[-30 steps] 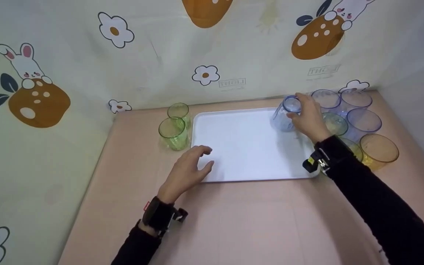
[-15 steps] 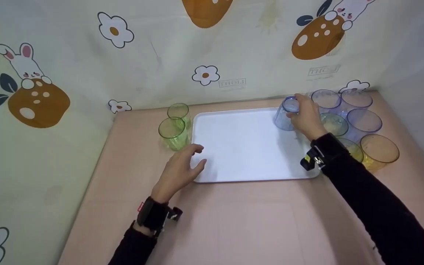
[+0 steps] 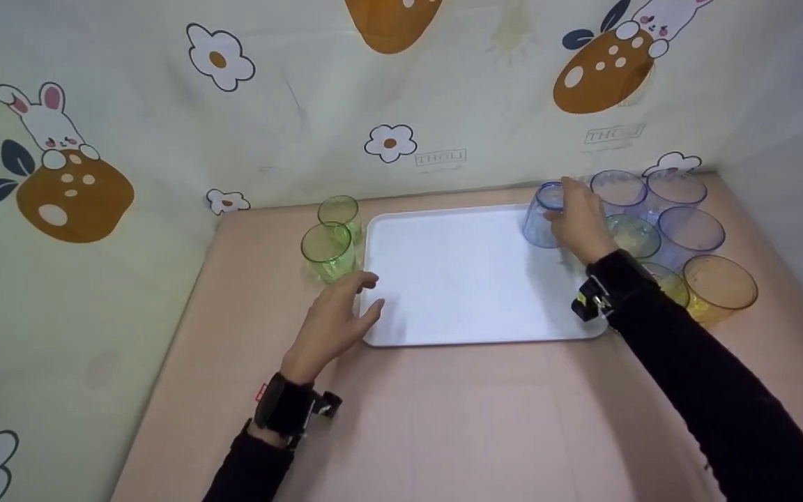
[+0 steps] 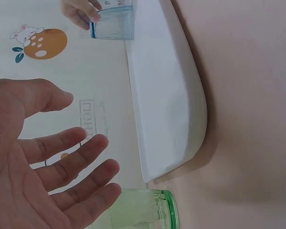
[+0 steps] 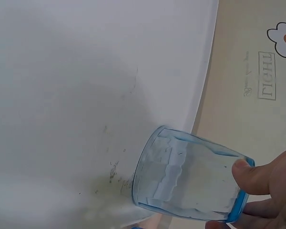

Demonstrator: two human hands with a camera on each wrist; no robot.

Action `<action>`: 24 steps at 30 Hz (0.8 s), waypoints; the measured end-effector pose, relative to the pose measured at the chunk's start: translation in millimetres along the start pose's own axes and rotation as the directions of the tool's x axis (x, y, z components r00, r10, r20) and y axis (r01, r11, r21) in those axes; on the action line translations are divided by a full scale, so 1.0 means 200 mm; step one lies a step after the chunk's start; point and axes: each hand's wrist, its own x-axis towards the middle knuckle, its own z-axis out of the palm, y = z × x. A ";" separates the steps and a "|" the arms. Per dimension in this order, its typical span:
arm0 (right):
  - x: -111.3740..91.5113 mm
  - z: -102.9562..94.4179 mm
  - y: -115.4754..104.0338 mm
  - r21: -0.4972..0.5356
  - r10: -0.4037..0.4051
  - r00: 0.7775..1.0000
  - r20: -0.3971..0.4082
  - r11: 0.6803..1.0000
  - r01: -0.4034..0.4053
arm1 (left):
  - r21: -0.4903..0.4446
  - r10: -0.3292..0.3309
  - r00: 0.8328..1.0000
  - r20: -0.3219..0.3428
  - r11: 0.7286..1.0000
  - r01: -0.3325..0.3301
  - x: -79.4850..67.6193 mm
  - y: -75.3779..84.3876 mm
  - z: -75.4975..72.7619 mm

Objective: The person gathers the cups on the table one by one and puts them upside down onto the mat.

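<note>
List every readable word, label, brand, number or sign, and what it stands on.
"LIGHT": sideways boxed print on the wall covering, right wrist view.
"THOLI": central boxed print, head view, same covering; perhaps LIGHT reversed.
Too blurred or small: the head view's rightmost boxed print, the left wrist view's boxed print, the small lettering beside LIGHT, and any marking on the left wrist's red tag.

Blue glass (image 3: 539, 226): clear, faceted, upside down, rim on the far right corner of the tray (image 3: 457, 286), thicker blue base up. Right hand (image 3: 580, 222) pinches it by the base end, thumb on the side. Tray: white, rectangular, rounded corners, low rim, lying flat, dark smudges near the glass. Green glasses: two, clear, upright, just left of tray, front one (image 3: 328, 254) nearer left hand (image 3: 328, 326), rear one (image 3: 340, 210) behind it.
</note>
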 end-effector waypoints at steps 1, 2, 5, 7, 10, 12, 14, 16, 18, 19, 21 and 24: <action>0.00 0.00 0.00 -0.004 -0.006 1.000 0.000 1.000 0.006 | -0.003 -0.005 1.000 -0.006 1.000 0.005 0.00 0.00 0.00; 0.00 0.00 0.00 -0.006 -0.009 1.000 0.000 1.000 0.009 | -0.007 -0.010 1.000 -0.013 1.000 0.010 0.00 0.00 -0.01; 0.00 0.00 0.00 -0.029 -0.047 0.999 -0.006 0.998 0.047 | -0.020 -0.024 0.999 -0.043 1.000 0.023 0.00 -0.01 -0.02; 0.00 0.00 0.01 -0.039 -0.067 0.998 -0.007 0.997 0.067 | -0.030 -0.031 0.997 -0.067 0.999 0.029 0.00 -0.02 -0.04; 0.00 0.00 0.01 -0.045 -0.081 0.997 0.004 0.996 0.081 | -0.051 -0.043 0.992 -0.116 0.998 0.038 0.00 -0.03 -0.05; 0.00 -0.01 0.01 -0.036 -0.069 0.997 0.022 0.997 0.069 | -0.077 -0.053 0.987 -0.153 0.996 0.042 0.01 -0.05 -0.06; 0.00 -0.02 0.01 -0.029 -0.053 0.998 0.038 0.998 0.054 | -0.101 -0.064 0.978 -0.197 0.994 0.045 0.02 -0.06 -0.07; -0.01 -0.03 0.01 -0.027 -0.038 0.998 0.050 0.999 0.039 | -0.122 -0.073 0.967 -0.243 0.992 0.044 0.04 -0.08 -0.08; -0.02 -0.05 0.01 -0.026 -0.037 0.998 0.045 0.999 0.038 | -0.132 -0.084 0.954 -0.289 0.990 0.047 0.05 -0.10 -0.09; -0.02 -0.06 0.01 -0.027 -0.042 0.998 0.041 0.999 0.043 | -0.138 -0.091 0.946 -0.310 0.989 0.051 0.05 -0.11 -0.09; -0.04 -0.07 0.00 -0.028 -0.058 0.998 0.033 0.998 0.059 | -0.148 -0.111 0.931 -0.347 0.987 0.063 0.06 -0.12 -0.10; -0.06 -0.08 -0.01 -0.017 -0.072 0.997 0.023 0.997 0.072 | -0.157 -0.150 0.913 -0.380 0.983 0.096 0.07 -0.14 -0.10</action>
